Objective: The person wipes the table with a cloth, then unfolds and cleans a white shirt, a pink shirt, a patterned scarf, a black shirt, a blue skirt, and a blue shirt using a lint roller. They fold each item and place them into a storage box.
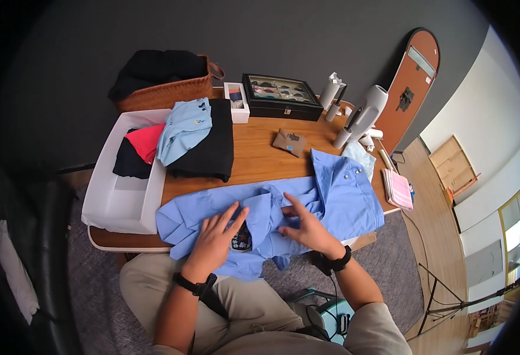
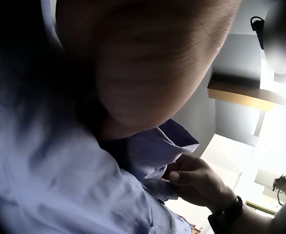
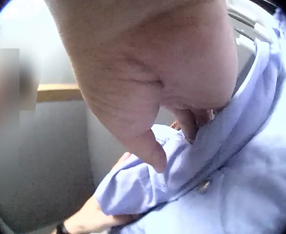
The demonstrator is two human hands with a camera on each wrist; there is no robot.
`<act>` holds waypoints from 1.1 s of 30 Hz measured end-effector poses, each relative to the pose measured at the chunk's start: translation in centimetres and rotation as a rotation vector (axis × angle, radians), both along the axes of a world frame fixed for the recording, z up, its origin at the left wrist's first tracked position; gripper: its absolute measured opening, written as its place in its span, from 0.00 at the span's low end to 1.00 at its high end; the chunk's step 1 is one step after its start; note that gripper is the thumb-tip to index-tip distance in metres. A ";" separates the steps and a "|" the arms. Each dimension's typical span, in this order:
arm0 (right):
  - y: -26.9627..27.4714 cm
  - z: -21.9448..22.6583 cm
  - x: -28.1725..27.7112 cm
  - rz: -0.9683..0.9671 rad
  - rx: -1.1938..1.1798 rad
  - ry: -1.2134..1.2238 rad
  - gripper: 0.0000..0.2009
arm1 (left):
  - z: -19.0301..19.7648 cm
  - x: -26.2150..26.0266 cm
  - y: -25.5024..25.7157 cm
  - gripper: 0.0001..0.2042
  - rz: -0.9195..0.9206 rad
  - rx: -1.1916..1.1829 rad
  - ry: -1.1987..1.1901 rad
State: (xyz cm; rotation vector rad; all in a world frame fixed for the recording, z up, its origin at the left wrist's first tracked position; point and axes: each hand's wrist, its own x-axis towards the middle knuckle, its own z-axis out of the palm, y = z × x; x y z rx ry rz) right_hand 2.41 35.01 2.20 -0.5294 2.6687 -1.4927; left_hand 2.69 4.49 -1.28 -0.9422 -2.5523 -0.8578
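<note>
A light blue shirt (image 1: 224, 198) is spread in loose folds along the table's near edge, part of it hanging over. A dark printed patch (image 1: 242, 238) shows inside a fold beside my left hand (image 1: 212, 239), whose extended fingers rest on the cloth. My right hand (image 1: 312, 229) is over the shirt's middle, its thumb and fingers spread apart at a raised fold. In the right wrist view, its thumb (image 3: 155, 156) lies against the fold, and the other fingers are partly hidden behind the cloth. Small round buttons (image 1: 346, 176) dot the shirt's right part.
A white box (image 1: 103, 195) with folded clothes stands left, beside black and pale blue garments (image 1: 186, 127). Behind are a woven basket (image 1: 165, 92), a glasses case (image 1: 280, 97) and a small brown packet (image 1: 289, 142). White appliances (image 1: 369, 109) and a pink towel (image 1: 397, 189) are right.
</note>
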 end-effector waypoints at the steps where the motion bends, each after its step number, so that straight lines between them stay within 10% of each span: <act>1: 0.3 0.0 -0.2 0.003 0.001 0.002 0.40 | -0.2 0.0 -0.1 0.39 0.030 0.000 0.028; 5: 2.5 0.2 -0.2 0.179 -0.633 -0.335 0.37 | -1.0 -0.3 -0.9 0.40 0.102 0.033 0.050; 9: 4.6 -0.3 1.1 0.349 -0.535 -0.434 0.27 | -0.1 -0.4 -1.0 0.32 0.140 0.045 0.064; 12: 2.2 0.7 2.4 0.060 -0.320 -0.208 0.27 | -0.1 -0.6 -0.7 0.27 0.140 0.106 0.153; 17: -0.2 2.7 2.6 0.342 0.268 0.306 0.31 | 0.9 -0.5 -0.8 0.23 0.142 0.195 0.233; 30: 4.5 2.3 -0.5 0.136 -0.098 0.281 0.10 | 6.2 -5.0 -1.2 0.19 0.105 0.169 0.323; 33: -0.8 5.1 -0.3 0.094 0.178 0.338 0.28 | 8.2 -7.1 -1.3 0.17 0.022 0.112 0.261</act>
